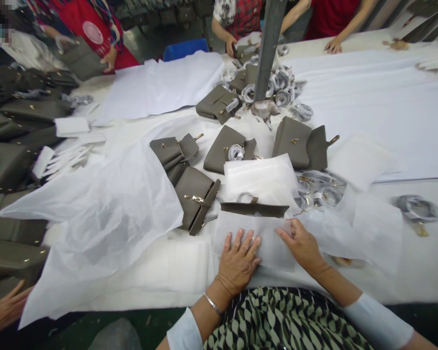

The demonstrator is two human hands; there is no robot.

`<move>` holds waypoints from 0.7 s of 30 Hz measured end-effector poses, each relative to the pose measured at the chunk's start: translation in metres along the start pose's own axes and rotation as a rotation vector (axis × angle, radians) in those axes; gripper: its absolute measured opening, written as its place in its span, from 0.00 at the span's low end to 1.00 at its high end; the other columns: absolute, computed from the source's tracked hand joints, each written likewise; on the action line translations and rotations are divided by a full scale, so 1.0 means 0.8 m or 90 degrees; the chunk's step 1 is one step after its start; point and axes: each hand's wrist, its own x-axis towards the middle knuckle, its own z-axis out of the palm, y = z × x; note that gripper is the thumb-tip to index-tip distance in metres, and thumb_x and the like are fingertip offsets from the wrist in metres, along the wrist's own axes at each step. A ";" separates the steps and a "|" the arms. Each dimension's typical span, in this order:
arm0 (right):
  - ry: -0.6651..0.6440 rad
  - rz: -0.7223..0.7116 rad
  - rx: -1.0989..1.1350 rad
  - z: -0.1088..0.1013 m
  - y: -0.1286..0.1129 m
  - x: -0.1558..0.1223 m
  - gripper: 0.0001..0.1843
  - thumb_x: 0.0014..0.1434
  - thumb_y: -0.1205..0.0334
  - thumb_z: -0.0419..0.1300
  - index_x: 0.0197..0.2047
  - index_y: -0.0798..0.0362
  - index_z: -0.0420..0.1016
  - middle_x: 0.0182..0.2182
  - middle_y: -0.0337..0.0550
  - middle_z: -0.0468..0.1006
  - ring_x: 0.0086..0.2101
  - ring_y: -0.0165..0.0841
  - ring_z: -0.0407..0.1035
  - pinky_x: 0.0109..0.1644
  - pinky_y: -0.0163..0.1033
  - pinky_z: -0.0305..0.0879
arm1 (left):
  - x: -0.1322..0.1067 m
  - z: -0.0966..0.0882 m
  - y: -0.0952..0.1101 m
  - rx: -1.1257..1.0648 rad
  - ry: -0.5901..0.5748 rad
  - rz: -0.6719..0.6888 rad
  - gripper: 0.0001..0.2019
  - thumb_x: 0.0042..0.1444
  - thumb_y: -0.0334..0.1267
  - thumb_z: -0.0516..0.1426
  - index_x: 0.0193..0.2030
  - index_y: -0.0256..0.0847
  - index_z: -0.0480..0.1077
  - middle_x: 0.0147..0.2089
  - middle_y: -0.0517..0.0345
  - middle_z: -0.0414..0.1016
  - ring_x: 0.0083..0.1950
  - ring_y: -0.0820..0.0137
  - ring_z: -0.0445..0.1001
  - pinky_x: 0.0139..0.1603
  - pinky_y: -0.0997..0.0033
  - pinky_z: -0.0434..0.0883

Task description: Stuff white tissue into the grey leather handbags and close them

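Directly before me an olive-grey handbag point(255, 209) lies under a thin white wrapping sheet point(273, 250), its flap edge and gold clasp showing beyond the sheet. My left hand point(240, 260) rests flat on the sheet, fingers spread. At the sheet's upper right corner, my right hand point(303, 245) pinches the edge between thumb and fingers. Just past the bag is a stack of white sheets point(261, 175). To its left stands another handbag point(195, 197) with a gold clasp. Most of the bag under my hands is hidden.
More olive bags point(294, 141) and plastic-wrapped coiled straps point(282, 90) surround a metal post point(269, 53). A large crumpled sheet point(105, 218) spreads at left, beside piled bags point(10, 160). Co-workers stand across the table; another person's hand point(7, 308) reaches in at lower left.
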 end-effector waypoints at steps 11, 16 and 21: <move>-0.130 -0.254 -0.007 -0.011 -0.087 -0.011 0.10 0.63 0.63 0.50 0.39 0.52 0.73 0.36 0.47 0.76 0.37 0.37 0.69 0.43 0.43 0.62 | 0.009 -0.003 0.014 0.000 -0.093 -0.012 0.33 0.60 0.60 0.47 0.67 0.44 0.53 0.73 0.53 0.45 0.72 0.52 0.44 0.66 0.41 0.53; -0.268 -0.012 0.097 0.016 -0.077 -0.002 0.05 0.56 0.62 0.54 0.33 0.52 0.70 0.30 0.40 0.76 0.33 0.34 0.71 0.39 0.39 0.63 | 0.008 -0.003 0.018 0.007 -0.109 -0.019 0.36 0.57 0.60 0.52 0.67 0.42 0.53 0.73 0.48 0.43 0.72 0.49 0.42 0.66 0.39 0.54; -0.288 0.016 0.089 0.012 -0.078 0.006 0.06 0.55 0.61 0.54 0.32 0.51 0.70 0.28 0.40 0.77 0.32 0.34 0.72 0.39 0.38 0.62 | 0.008 -0.001 0.023 0.015 -0.116 -0.031 0.39 0.55 0.59 0.55 0.68 0.41 0.51 0.73 0.43 0.42 0.72 0.48 0.41 0.66 0.39 0.54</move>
